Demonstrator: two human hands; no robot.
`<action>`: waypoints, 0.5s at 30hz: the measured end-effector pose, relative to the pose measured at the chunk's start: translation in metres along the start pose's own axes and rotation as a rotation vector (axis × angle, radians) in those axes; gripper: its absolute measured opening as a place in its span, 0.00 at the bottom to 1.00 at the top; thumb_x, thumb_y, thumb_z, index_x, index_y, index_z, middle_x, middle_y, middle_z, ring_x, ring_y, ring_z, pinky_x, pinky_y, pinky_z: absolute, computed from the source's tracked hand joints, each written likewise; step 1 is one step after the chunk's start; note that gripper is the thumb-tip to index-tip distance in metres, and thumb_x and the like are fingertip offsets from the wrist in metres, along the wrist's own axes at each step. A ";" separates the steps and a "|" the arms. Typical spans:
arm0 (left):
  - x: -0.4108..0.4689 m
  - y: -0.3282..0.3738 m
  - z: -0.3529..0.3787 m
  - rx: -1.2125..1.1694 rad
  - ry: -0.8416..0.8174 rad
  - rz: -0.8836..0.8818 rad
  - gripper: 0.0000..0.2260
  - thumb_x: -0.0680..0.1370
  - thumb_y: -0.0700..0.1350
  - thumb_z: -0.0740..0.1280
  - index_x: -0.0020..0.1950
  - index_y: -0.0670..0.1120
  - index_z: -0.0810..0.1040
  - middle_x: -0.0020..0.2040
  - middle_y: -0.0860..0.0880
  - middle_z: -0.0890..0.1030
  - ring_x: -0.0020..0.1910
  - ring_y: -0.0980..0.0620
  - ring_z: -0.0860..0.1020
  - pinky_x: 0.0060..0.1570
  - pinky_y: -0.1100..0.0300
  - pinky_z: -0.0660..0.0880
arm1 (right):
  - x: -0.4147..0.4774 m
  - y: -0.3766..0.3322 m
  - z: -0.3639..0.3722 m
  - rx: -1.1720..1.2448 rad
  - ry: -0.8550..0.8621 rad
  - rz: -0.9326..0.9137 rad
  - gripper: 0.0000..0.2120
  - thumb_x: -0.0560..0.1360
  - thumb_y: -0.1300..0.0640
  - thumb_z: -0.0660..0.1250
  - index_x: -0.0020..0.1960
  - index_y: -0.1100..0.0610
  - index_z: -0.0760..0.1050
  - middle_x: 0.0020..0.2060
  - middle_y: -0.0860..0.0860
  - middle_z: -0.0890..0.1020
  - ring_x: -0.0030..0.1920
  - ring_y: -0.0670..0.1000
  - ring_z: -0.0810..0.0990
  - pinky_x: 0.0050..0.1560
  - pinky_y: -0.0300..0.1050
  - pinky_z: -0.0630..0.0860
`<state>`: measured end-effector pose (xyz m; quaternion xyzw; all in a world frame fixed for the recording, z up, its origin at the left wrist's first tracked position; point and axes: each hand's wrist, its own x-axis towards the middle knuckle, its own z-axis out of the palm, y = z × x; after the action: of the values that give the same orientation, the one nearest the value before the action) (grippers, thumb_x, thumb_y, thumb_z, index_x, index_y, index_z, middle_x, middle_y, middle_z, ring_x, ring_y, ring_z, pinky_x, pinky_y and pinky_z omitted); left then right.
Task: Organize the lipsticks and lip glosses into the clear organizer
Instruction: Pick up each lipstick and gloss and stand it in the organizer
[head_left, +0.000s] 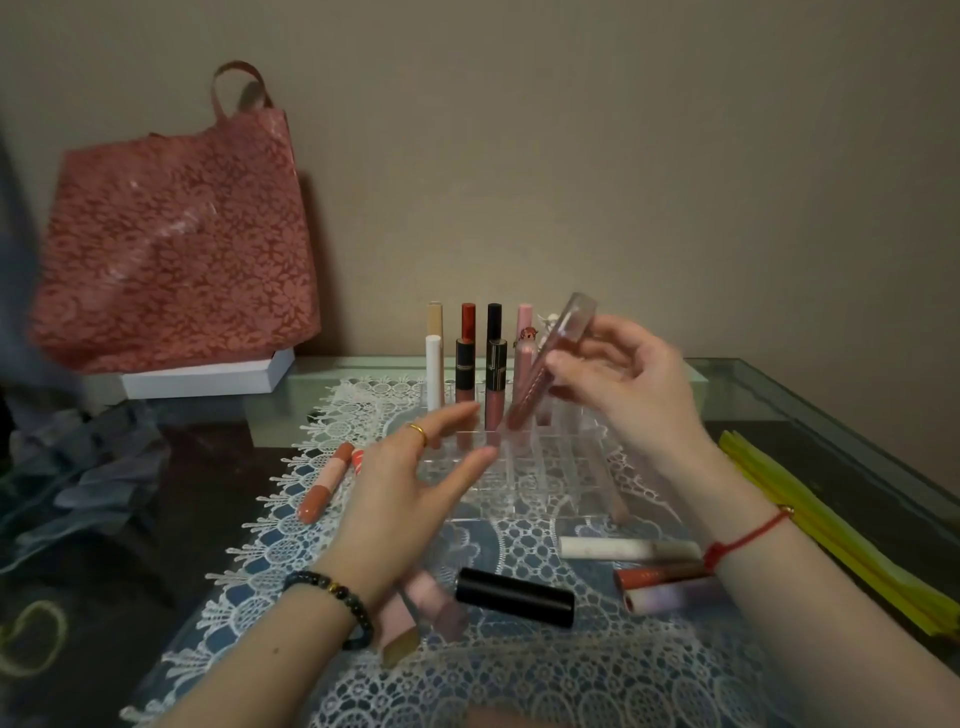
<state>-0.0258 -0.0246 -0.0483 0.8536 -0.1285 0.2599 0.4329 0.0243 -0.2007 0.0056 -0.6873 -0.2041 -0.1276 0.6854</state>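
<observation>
The right grip (623, 384) pinches a pink lip gloss (550, 358), tilted, with its lower end at the back rows of the clear organizer (519, 478). The left grip (415, 488) hovers released, fingers straight. Several tubes (467, 364) stand beyond it. I judge the task about half done: a black lipstick (514, 597), a white tube (628, 548) and others lie loose by the wrists. A lace cloth (519, 675) covers the glass bench (831, 405). A red bag (176, 249) leans on the beige wall.
</observation>
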 end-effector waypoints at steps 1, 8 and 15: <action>0.002 -0.002 -0.004 0.075 0.008 -0.005 0.23 0.64 0.64 0.61 0.58 0.63 0.69 0.55 0.66 0.74 0.53 0.71 0.72 0.52 0.77 0.66 | 0.005 -0.001 -0.004 -0.020 0.062 -0.018 0.13 0.67 0.65 0.70 0.50 0.54 0.75 0.44 0.50 0.82 0.45 0.49 0.82 0.44 0.41 0.80; 0.009 -0.019 -0.022 0.495 -0.038 -0.047 0.44 0.60 0.74 0.55 0.70 0.51 0.64 0.66 0.51 0.73 0.64 0.53 0.70 0.65 0.53 0.66 | 0.021 0.016 -0.008 -0.233 0.215 -0.122 0.15 0.69 0.63 0.70 0.52 0.48 0.74 0.44 0.45 0.80 0.46 0.46 0.80 0.46 0.35 0.78; 0.009 -0.038 -0.018 0.530 -0.258 -0.166 0.52 0.54 0.78 0.54 0.73 0.53 0.54 0.67 0.51 0.71 0.58 0.50 0.74 0.61 0.52 0.70 | 0.018 0.038 -0.002 -0.326 0.214 -0.099 0.14 0.69 0.62 0.70 0.52 0.49 0.76 0.43 0.38 0.78 0.44 0.41 0.78 0.38 0.28 0.73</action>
<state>-0.0076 0.0129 -0.0600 0.9703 -0.0400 0.1375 0.1950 0.0580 -0.2003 -0.0198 -0.7607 -0.1405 -0.2649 0.5757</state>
